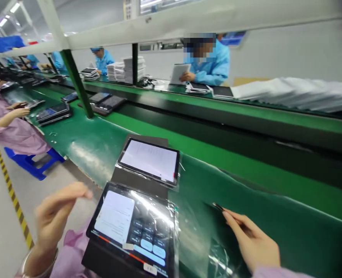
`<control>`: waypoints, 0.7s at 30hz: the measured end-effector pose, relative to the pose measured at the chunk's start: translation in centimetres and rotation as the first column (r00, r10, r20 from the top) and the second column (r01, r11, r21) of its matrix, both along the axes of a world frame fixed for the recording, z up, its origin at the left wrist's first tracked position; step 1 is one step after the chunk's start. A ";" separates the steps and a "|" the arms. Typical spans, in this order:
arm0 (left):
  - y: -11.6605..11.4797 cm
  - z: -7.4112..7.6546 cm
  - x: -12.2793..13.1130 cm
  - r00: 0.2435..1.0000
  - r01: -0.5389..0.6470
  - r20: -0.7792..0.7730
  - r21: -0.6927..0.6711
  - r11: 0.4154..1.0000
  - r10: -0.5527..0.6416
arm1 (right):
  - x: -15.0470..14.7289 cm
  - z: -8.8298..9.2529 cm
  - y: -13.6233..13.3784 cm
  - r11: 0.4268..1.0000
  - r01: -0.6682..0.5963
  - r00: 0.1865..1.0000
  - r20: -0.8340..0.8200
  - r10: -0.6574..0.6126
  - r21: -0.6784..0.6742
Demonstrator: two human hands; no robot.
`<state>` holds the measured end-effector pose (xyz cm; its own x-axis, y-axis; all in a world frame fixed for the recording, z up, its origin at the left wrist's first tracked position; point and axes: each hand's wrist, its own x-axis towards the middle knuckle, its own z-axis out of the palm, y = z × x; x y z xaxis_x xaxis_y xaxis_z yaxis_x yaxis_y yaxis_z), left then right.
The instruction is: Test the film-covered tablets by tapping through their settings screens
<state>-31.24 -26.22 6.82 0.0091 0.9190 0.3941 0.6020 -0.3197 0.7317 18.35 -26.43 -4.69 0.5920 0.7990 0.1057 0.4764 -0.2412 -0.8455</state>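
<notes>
In front of me lies a tablet (142, 231) with its screen lit, showing a white panel and blue buttons. Clear film covers it, and small pale labels sit on its lower part. Beyond it, a second tablet (149, 160) shows a mostly white screen, also with clear film at its edges. My left hand (56, 210) is raised left of the nearer tablet, slightly blurred, fingers bent, thumb apart, nothing visible in it. Over the bench to the right, my right hand (253, 241) pinches a thin dark pen-like stick (218, 207); most of it is hidden.
Dark mats (136, 181) lie under the tablets on the green bench (205, 185). Crumpled clear film (221, 258) lies near my right hand. A green post (77, 83) rises at the bench's far edge. A person in pink (14, 123) works at left; another in blue (213, 63) sits opposite.
</notes>
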 end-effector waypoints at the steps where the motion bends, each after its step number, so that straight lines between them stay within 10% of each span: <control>1: 0.6 -1.0 0.5 0.999 0.045 0.002 -0.047 0.998 -0.045 | 0.0 -0.3 -0.5 1.000 -0.009 0.999 -0.050 0.008 -0.014; 7: 1.7 -6.9 1.4 0.998 0.017 -0.054 -0.368 0.930 -0.040 | -6.3 -0.7 -4.2 0.963 -0.257 0.911 -0.312 0.271 0.086; 12: -0.3 -5.8 3.6 0.891 0.180 -0.378 -0.211 0.961 -0.250 | -10.3 -2.1 -7.0 0.946 -0.240 0.882 -0.358 0.306 0.216; 16: -1.4 -5.5 6.1 0.614 0.593 -0.618 -0.050 0.804 -0.491 | -10.0 -3.1 -7.2 0.962 -0.113 0.870 -0.444 0.216 0.247; 21: -1.1 -6.6 7.1 0.579 0.676 -0.629 0.015 0.737 -0.518 | -10.2 -2.5 -7.1 0.949 -0.168 0.864 -0.425 0.272 0.265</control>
